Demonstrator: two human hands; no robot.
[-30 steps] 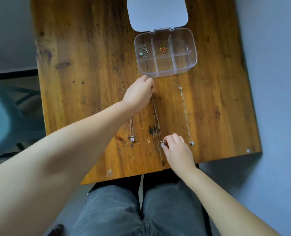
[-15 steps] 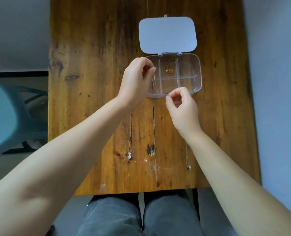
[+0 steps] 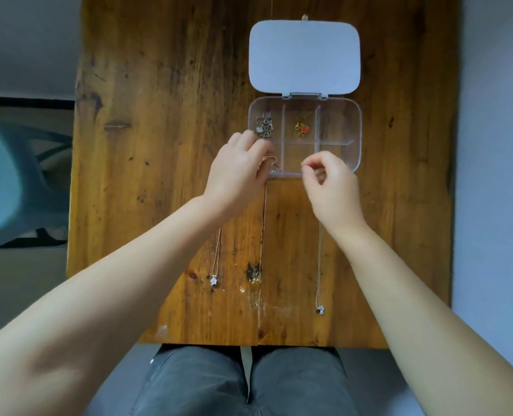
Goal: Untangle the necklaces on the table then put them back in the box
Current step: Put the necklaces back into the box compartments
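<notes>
A clear compartment box lies open on the wooden table, its lid folded back. A silver piece and a gold piece with a red heart rest in two far compartments. My left hand is over the near-left compartment, fingers closed on a bunched rose-gold necklace. My right hand hovers at the box's near edge, thumb and forefinger pinched, with no chain visible in it. Two necklaces lie straight on the table, one with its pendant at the left, the other at the right.
A pale blue chair stands to the left of the table. The table's near edge runs just above my knees in grey trousers. A grey wall or floor borders the table's right side.
Both hands lifted the middle necklace off the table and carried it to the box. The chain now bunches under my left hand at the near-left compartment. The view has tilted forward.
</notes>
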